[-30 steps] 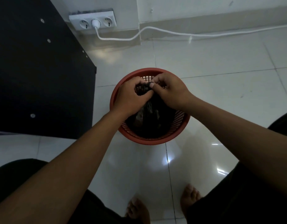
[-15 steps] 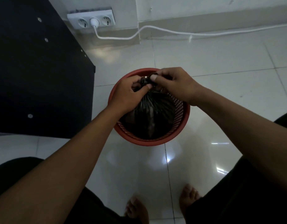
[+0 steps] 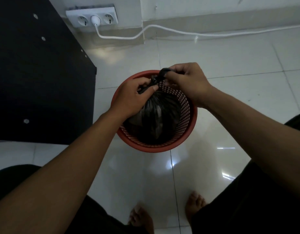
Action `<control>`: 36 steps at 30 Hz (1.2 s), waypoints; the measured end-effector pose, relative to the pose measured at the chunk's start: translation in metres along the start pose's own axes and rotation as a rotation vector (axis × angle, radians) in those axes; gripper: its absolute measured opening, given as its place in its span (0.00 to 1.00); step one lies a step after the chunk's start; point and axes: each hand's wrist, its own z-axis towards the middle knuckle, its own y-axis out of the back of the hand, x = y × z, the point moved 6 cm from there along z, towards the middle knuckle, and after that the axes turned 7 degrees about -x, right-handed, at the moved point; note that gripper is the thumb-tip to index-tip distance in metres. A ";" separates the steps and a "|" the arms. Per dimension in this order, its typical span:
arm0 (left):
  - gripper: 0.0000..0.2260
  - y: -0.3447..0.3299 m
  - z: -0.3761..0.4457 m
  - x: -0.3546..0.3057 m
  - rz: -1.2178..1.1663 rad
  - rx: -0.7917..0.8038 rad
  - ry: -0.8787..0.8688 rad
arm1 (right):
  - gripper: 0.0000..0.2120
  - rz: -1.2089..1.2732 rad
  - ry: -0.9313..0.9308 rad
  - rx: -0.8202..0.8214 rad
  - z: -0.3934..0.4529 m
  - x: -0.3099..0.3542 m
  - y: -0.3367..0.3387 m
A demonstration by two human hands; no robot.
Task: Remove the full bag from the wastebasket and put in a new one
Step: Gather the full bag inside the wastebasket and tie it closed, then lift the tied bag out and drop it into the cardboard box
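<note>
Pinching the gathered neck of the bag (image 3: 160,114) with both hands, your left hand (image 3: 134,97) and right hand (image 3: 188,81) keep each grip clamped above the wastebasket (image 3: 190,115).

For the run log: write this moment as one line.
stage: tying bag neck | left hand: grips neck | right hand: pinches twisted end | black bag: inside red wastebasket | new bag: not in view
</note>
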 end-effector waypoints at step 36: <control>0.25 0.084 0.017 -0.125 -0.433 -0.125 0.400 | 0.39 -0.060 0.160 -0.138 -0.051 0.121 0.073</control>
